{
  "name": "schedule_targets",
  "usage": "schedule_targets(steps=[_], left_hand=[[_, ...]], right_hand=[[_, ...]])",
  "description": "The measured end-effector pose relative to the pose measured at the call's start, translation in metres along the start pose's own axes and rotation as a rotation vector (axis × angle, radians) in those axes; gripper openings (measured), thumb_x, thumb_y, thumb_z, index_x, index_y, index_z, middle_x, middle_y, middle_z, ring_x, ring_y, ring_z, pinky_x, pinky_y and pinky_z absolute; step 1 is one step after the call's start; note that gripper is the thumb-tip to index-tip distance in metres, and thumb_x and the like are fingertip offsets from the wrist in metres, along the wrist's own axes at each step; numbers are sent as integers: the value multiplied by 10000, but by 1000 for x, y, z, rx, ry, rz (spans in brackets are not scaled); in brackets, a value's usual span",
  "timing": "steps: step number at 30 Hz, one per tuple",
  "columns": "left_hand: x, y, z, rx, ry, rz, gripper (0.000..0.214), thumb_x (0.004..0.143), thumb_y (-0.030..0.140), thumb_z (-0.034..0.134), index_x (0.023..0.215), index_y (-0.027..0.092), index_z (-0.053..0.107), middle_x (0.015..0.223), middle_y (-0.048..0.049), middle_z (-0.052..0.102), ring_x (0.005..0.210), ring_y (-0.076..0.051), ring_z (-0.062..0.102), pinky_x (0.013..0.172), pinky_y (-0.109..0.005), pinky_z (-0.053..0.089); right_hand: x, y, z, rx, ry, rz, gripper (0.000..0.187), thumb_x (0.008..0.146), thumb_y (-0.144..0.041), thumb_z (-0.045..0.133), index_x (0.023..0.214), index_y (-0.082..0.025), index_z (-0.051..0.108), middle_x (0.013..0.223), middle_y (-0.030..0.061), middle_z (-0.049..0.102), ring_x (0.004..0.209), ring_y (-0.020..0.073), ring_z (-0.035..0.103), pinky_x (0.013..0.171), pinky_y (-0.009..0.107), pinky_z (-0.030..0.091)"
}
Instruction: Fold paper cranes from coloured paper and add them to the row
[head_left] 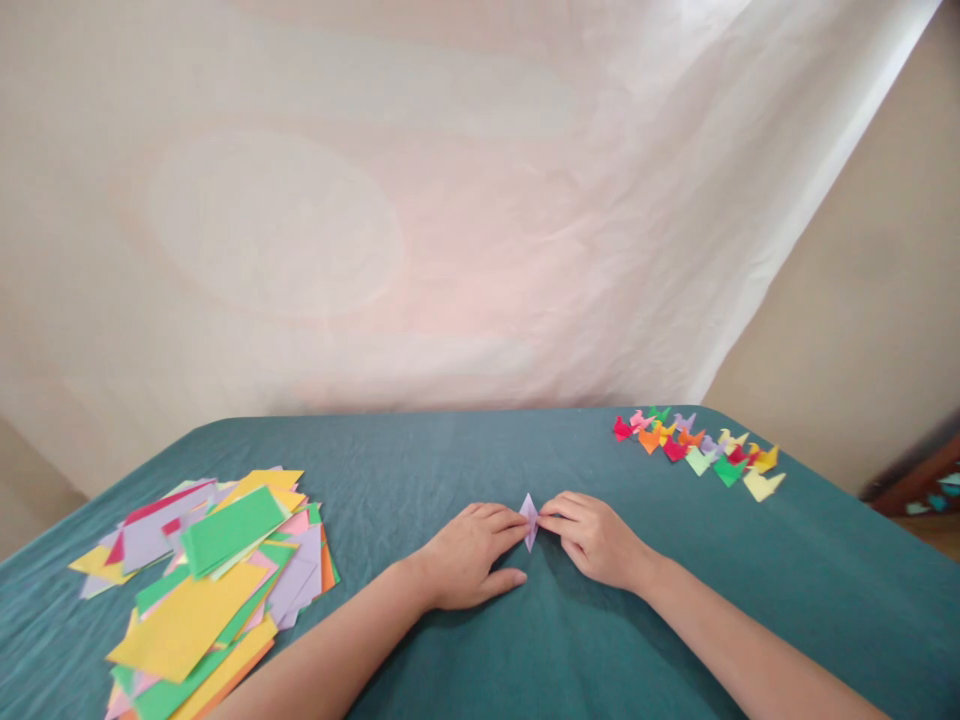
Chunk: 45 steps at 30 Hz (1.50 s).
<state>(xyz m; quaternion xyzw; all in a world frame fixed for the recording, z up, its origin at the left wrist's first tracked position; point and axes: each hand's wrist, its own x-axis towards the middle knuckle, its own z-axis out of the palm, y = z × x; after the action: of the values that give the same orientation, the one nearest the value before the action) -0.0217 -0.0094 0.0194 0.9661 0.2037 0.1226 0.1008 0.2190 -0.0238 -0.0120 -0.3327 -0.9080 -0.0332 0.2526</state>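
A small lilac piece of folded origami paper (529,520), diamond-shaped, lies on the green-cloth table in front of me. My left hand (476,555) rests flat on the cloth to its left, fingers stretched out, the fingertips over the paper's left edge and the thumb apart. From the other side my right hand (592,540) has its fingers drawn together at the paper's right corner, thumb tucked beneath. The fingertips cover both side corners of the diamond.
At the left lies a loose heap of coloured paper sheets (195,615). Several small folded paper birds (697,460) stand in rows at the back right on the dark green tablecloth (420,455). A pale curtain (480,220) hangs behind the table.
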Motion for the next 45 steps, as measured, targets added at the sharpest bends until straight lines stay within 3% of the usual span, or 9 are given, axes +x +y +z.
schedule_targets(steps=[14, 22, 45], left_hand=[[0, 0, 1, -3, 4, -9, 510, 851, 415, 458, 1305, 196, 380, 1320, -87, 451, 1189, -253, 411, 1001, -402, 300], [3, 4, -3, 8, 25, -12, 352, 866, 370, 438, 1178, 210, 469, 1272, -71, 490, 1150, -243, 434, 966, -396, 320], [4, 1, -5, -43, 35, -26, 254, 900, 275, 392, 1106, 214, 527, 1136, -42, 567, 1074, -207, 479, 941, -353, 344]], right_hand=[[3, -6, 1, 20, 33, 8, 382, 756, -10, 416, 1035, -171, 622, 971, 75, 648, 905, 199, 544, 781, 372, 480], [4, -9, 2, 29, 54, 13, 367, 761, -19, 416, 1004, -183, 637, 940, 69, 665, 865, 184, 568, 755, 348, 493], [5, -13, 7, 39, 55, 65, 420, 775, -25, 401, 1115, -185, 589, 1013, 73, 636, 899, 185, 558, 781, 351, 494]])
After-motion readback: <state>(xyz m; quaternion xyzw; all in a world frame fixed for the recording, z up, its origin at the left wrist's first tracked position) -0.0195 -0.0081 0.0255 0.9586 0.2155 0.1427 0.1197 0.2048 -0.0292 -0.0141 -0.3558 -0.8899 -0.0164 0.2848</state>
